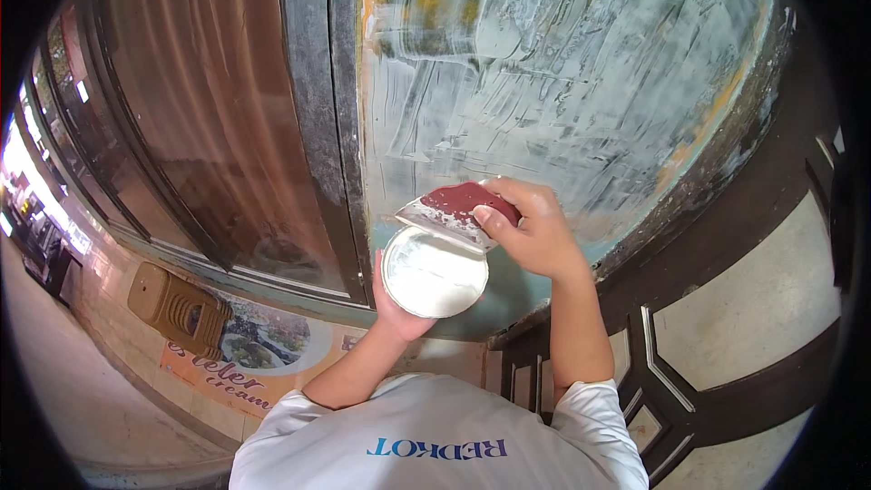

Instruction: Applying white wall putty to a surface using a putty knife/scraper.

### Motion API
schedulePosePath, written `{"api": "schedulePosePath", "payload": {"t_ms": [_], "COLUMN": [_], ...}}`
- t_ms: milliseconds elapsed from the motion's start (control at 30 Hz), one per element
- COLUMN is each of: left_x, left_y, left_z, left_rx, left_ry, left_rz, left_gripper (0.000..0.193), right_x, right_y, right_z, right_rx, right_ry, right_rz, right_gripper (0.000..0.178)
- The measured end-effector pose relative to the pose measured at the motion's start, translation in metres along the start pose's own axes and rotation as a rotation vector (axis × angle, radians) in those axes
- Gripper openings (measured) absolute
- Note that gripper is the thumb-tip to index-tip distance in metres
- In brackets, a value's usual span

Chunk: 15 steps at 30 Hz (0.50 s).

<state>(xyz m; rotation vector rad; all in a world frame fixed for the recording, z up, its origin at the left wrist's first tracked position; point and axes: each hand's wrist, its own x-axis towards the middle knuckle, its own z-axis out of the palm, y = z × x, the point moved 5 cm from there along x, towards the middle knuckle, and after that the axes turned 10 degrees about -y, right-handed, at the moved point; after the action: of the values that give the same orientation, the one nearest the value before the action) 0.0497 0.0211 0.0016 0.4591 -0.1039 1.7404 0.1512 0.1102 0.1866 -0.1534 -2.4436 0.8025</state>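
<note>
In my left hand [401, 318] is a round tub [434, 274] with a white, wet-looking filling; my fingers wrap round its side and underneath. My right hand [537, 229] grips a putty knife [454, 213] with a dark red grip and a wide blade smeared white. The blade is at the far rim of the tub, slanting over the filling; whether its edge touches the rim I cannot tell. Beyond both hands rises a wall panel [544, 82] streaked with white filler over blue-green, with yellow patches.
Left of the panel stand a dark post [318, 82] and a window [200, 100] with brown curtains behind it. Stacked brown plastic stools [180, 308] are at the lower left, beside an orange printed banner [218, 381]. Dark wood panelling with pale insets [753, 290] is close on my right.
</note>
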Motion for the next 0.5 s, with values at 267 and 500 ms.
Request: {"api": "schedulePosePath", "payload": {"t_ms": [267, 500], "left_x": [-0.004, -0.009], "left_y": [0.004, 0.004], "left_z": [-0.002, -0.012], "left_rx": [-0.030, 0.042], "left_ry": [0.093, 0.276], "left_rz": [0.149, 0.168], "left_gripper": [0.078, 0.082], "right_x": [-0.006, 0.000], "right_y": [0.022, 0.034], "right_z": [0.042, 0.058], "right_rx": [-0.239, -0.384], "right_ry": [0.030, -0.037], "right_rz": [0.320, 0.370], "right_gripper": [0.027, 0.019]}}
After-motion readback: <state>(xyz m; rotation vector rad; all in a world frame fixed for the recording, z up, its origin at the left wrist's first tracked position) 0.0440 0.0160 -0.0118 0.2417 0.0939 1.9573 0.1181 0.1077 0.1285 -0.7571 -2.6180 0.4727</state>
